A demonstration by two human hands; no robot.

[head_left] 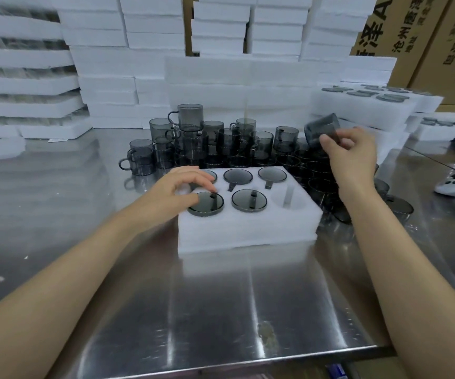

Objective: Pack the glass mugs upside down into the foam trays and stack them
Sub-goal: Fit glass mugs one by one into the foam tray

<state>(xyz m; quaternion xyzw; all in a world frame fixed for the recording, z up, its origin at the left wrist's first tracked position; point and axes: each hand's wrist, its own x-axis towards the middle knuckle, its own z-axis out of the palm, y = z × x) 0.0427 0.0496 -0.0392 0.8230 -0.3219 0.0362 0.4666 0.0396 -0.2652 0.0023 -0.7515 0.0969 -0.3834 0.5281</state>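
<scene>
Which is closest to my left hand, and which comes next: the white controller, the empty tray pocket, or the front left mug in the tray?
1. Front left mug, under the left hand's fingertips.
2. Empty pocket, front right of the tray.
3. White controller, far right on the table.

Bright, even light from overhead leaves only faint, soft shadows under the left hand (178, 187) and right hand (349, 151). The steel table (220, 310) nearer than both hands throws back long pale streaks of glare and a hazy reflection of the foam tray (248, 228). The mug (322, 129) in the right hand is smeared by motion blur, the foam stacks (23, 86) far left of the left hand look soft and streaky, and wide-angle distortion tilts the cardboard boxes (439, 36) beyond the right hand.
</scene>
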